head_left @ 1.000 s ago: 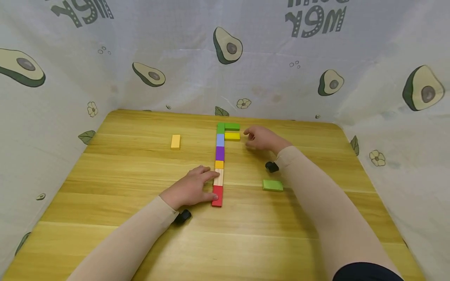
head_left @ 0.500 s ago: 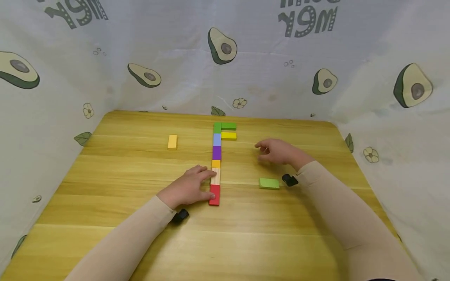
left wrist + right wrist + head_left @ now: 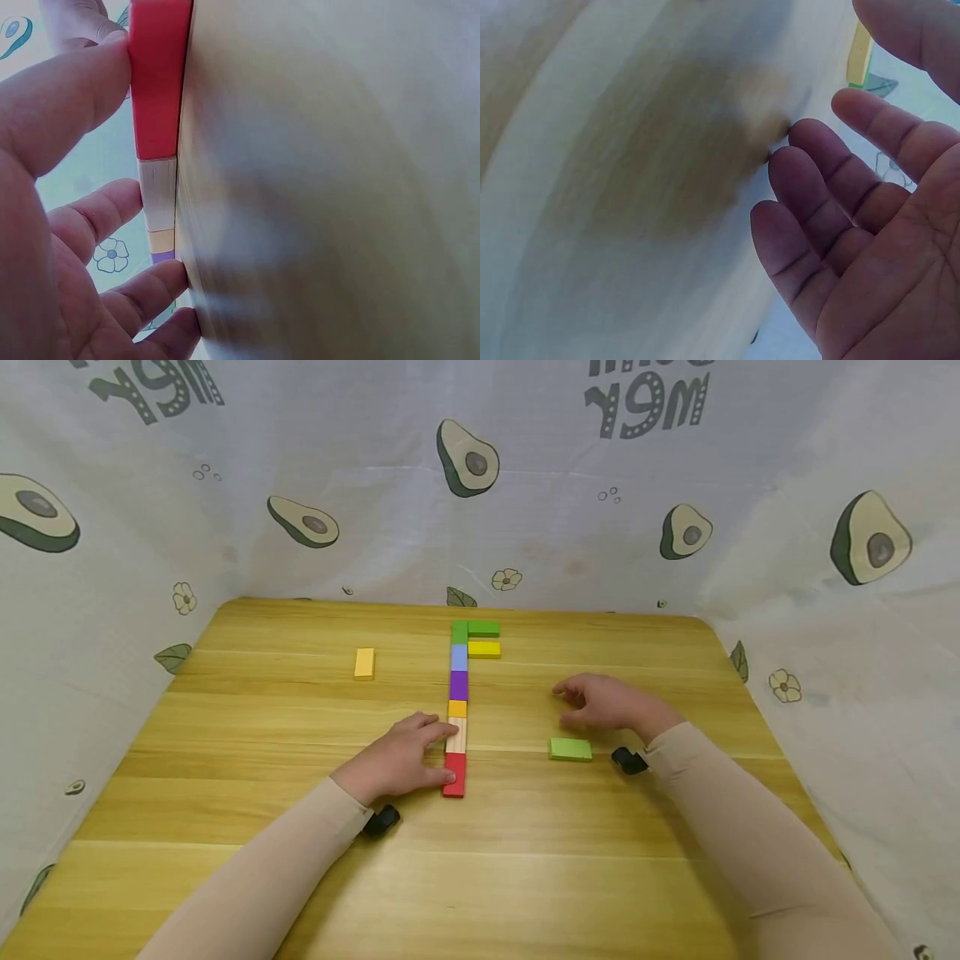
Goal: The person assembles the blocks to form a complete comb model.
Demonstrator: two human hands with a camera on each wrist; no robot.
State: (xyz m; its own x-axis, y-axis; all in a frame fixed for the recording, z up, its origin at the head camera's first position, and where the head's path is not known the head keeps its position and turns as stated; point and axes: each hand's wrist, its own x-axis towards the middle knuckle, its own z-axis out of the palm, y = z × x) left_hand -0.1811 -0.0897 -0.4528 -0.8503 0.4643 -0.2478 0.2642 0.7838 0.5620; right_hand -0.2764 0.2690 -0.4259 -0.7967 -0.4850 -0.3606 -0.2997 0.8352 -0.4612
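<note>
My left hand point(image 3: 397, 756) rests at the near end of a row of flat blocks, its thumb on the red block point(image 3: 454, 785) and a fingertip on the plain wood block point(image 3: 457, 737). Beyond these in line lie an orange block point(image 3: 457, 709), a purple block point(image 3: 459, 686), a light blue block point(image 3: 459, 657) and a green block point(image 3: 460, 632). A second green block point(image 3: 483, 629) and a yellow block point(image 3: 484, 650) stick out to the right. My right hand point(image 3: 611, 702), fingers loosely bent and holding nothing, hovers just beyond a light green block point(image 3: 570, 749).
A pale orange block point(image 3: 364, 664) lies apart at the left of the wooden table point(image 3: 480, 877). Behind the table hangs a white cloth point(image 3: 360, 452) with avocado prints. A small black camera sits at each wrist.
My right hand has moved away from the yellow block, rightward and nearer to me, to beside the light green block. The left hand keeps its place on the row. The view has shifted slightly.
</note>
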